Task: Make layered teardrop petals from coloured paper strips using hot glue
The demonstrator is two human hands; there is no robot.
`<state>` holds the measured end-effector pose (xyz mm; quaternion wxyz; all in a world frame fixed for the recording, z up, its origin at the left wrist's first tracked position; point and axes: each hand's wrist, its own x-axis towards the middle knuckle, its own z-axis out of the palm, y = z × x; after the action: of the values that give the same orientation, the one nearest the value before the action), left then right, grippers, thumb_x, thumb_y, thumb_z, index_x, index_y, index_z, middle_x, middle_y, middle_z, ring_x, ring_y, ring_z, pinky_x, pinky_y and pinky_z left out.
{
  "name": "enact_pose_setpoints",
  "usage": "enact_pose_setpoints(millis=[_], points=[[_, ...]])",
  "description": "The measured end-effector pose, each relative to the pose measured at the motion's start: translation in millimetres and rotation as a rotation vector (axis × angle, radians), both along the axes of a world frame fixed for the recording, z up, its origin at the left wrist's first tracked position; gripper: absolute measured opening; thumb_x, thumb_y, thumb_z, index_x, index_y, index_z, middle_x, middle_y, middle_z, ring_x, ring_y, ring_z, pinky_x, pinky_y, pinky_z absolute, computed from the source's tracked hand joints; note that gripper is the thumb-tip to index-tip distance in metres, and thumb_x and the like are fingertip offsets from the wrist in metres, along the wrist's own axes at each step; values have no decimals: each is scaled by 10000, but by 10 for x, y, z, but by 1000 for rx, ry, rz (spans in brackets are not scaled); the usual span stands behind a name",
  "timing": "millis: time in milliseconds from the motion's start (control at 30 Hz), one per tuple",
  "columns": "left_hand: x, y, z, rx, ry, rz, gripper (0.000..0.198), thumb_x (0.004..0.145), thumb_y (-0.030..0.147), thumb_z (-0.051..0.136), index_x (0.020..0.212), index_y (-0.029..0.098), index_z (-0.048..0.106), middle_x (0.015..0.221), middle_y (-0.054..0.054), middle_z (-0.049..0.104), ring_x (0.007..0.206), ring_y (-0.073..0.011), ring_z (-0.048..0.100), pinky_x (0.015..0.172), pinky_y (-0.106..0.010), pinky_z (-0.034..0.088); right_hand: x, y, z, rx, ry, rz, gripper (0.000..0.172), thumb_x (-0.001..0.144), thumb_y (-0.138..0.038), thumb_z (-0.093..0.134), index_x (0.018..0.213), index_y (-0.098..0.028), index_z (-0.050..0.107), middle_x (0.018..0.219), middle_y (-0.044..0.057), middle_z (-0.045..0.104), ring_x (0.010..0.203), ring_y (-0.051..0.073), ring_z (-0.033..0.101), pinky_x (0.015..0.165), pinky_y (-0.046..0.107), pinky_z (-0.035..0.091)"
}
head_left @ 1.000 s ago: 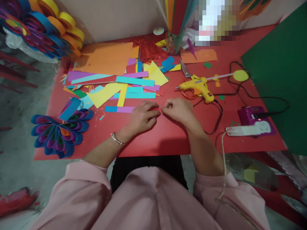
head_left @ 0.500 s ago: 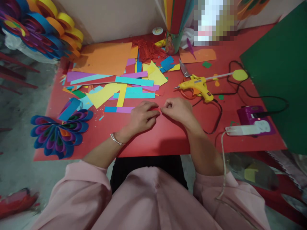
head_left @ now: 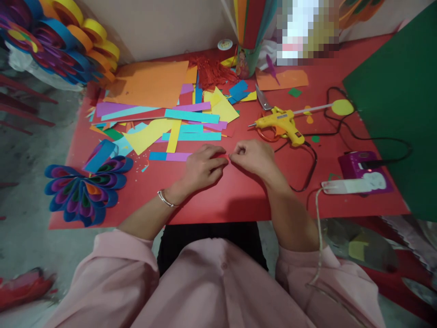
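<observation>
The fingertips of the left hand (head_left: pixel 205 166) and the right hand (head_left: pixel 254 157) nearly meet over the red table (head_left: pixel 215 205). The right thumb and finger come together; the left fingers are bent. I cannot tell if either hand grips something small. A blue and purple strip (head_left: pixel 175 156) lies flat, its purple end running up to the left hand. Past the right hand, a yellow glue gun (head_left: pixel 280 123) lies over the scissors (head_left: pixel 262 98). Beyond the strip is a messy pile of bright paper (head_left: pixel 146 136). Farther left sits a loopy paper flower (head_left: pixel 82 196); far right, a purple box (head_left: pixel 353 164).
</observation>
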<state>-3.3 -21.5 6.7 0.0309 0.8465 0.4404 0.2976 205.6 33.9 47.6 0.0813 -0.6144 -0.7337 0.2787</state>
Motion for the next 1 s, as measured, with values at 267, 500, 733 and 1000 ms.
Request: enact_pose_setpoints(millis=[267,500,733,1000], points=[[-4,-5,11,-10,8,-2,259,998,192,595,1040,255,843,1271,-79,801,1169,-276,730,901,-417,620,-3,-5,12,4,8,8,118,861,-346,727,848,-263,810,854,14,795,780,194,641,686,329,350],[6,-7,11,11,-1,-15,273,995,186,581,1033,250,844,1280,-82,805,1159,-272,744,886,-410,628,7,-5,-7,9,15,6,123,857,-345,719,843,-269,814,861,15,797,795,201,647,681,336,348],[4,-15,19,-54,11,3,273,989,202,584,1041,255,847,1307,-89,796,1204,-284,736,923,-432,630,0,-5,13,0,7,5,129,861,-355,724,858,-270,821,856,23,795,793,207,648,683,337,359],[11,-11,12,-65,24,16,264,1000,215,585,1037,251,843,1311,-90,795,1195,-280,738,908,-423,626,2,5,-3,5,-9,17,144,864,-353,718,882,-274,837,882,23,800,799,207,651,690,329,380]])
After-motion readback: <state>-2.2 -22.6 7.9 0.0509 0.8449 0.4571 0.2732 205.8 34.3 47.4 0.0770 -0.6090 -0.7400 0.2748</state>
